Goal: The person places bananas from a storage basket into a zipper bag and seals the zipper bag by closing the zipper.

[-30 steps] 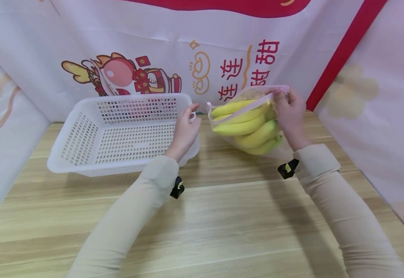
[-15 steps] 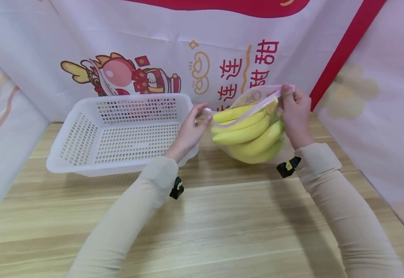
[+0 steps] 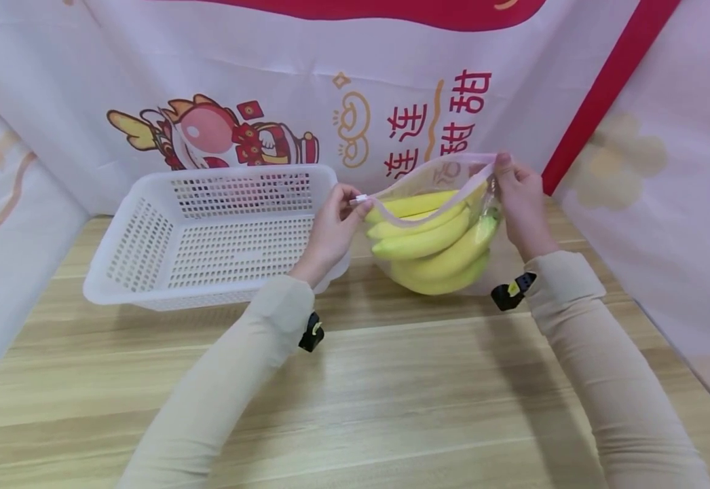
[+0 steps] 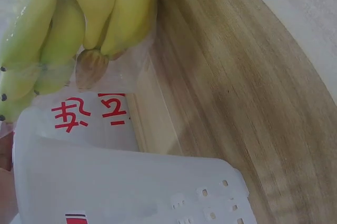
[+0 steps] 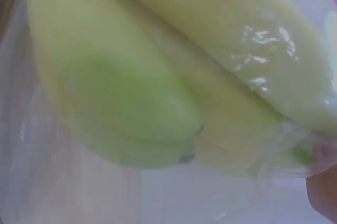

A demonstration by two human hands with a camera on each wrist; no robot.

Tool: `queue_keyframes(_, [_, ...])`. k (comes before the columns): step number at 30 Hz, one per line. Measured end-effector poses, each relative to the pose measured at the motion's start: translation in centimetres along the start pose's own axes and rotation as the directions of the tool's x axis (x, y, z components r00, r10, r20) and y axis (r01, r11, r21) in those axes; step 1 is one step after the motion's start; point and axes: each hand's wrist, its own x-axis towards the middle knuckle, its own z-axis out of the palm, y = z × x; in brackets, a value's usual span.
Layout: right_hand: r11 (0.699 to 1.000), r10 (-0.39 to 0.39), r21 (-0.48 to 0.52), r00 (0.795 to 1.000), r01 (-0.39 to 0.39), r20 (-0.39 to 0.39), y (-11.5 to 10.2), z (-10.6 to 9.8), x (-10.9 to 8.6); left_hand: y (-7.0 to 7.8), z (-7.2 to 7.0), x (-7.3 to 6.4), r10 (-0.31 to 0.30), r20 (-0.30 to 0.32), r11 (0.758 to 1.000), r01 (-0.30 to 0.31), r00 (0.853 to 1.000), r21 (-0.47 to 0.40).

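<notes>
A clear zip bag [image 3: 419, 170] with a pink-edged mouth holds a bunch of yellow bananas [image 3: 428, 244], some with greenish tips. My left hand [image 3: 330, 227] pinches the bag's left corner, right by the white zip slider [image 3: 361, 198]. At the opposite top corner my right hand [image 3: 521, 200] grips the edge between thumb and fingers. The mouth gapes between the two hands. In the left wrist view the bananas [image 4: 79, 24] show through the plastic at upper left. Close up, the right wrist view is filled by bananas [image 5: 121, 77] behind the shiny film.
A white perforated plastic basket [image 3: 117, 288] stands on the wooden table [image 3: 404, 394] at left, its right end beside my left hand. Printed white cloth [image 3: 257, 47] hangs behind the table and along both sides.
My left hand has come from beside the basket to the bag's slider corner and now pinches it. The bananas have sunk lower, and the bag's mouth is spread wider.
</notes>
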Motion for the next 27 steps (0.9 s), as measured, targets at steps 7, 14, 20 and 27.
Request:
queue_keyframes(7, [0.998, -0.030, -0.050, 0.997, 0.026, -0.077, -0.4, 0.3, 0.1, 0.2, 0.1, 0.0, -0.023, -0.041, 1.000, 0.024, 0.999, 0.008])
queue_keyframes(14, [0.985, -0.091, -0.161, 0.981, 0.063, -0.174, -1.7, 0.6, -0.4, 0.8, 0.3, 0.0, -0.048, -0.036, 0.999, 0.049, 0.998, 0.016])
queue_keyframes(20, [0.910, -0.142, -0.405, 0.984, 0.087, -0.109, -4.3, 2.5, -1.6, 1.2, 0.5, 0.3, -0.076, -0.067, 0.997, 0.078, 0.995, 0.029])
queue_keyframes(27, [0.685, -0.244, -0.685, 0.964, 0.247, 0.103, -6.8, 5.9, -3.2, 1.4, 1.0, 0.4, -0.077, -0.103, 0.996, 0.081, 0.992, 0.035])
